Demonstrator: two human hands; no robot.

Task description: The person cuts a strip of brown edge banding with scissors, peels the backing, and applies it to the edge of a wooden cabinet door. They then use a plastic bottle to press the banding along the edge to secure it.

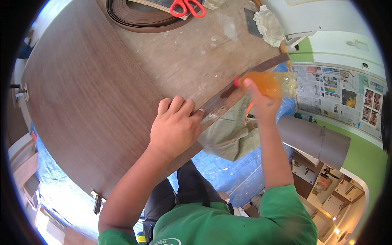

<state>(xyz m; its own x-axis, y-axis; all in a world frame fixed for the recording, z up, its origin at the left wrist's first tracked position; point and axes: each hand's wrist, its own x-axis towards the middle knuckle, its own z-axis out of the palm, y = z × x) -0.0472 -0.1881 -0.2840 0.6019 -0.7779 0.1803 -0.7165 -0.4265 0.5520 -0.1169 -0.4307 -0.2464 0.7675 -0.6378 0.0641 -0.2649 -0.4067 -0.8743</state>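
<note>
You seem to be at the step of applying liquid: the bottle (pixel 269 84) lies sideways in the air, its red cap over the brown strip (pixel 269 64). Both are to the right of the big board (pixel 81 85), the strip running away from its right edge. Your right hand (pixel 263 101), blurred, is wrapped round the bottle. Your left hand (pixel 174 126) rests at the board's right edge, fingers half curled, on the strip's near end; whether it pinches anything, I cannot tell. The next move probably calls for a steady strip and an even line along it. Count one bottle, one strip, one big board, one coil of band (pixel 122 16) past the board's upper right, and one pair of scissors (pixel 187 5) by that coil
</note>
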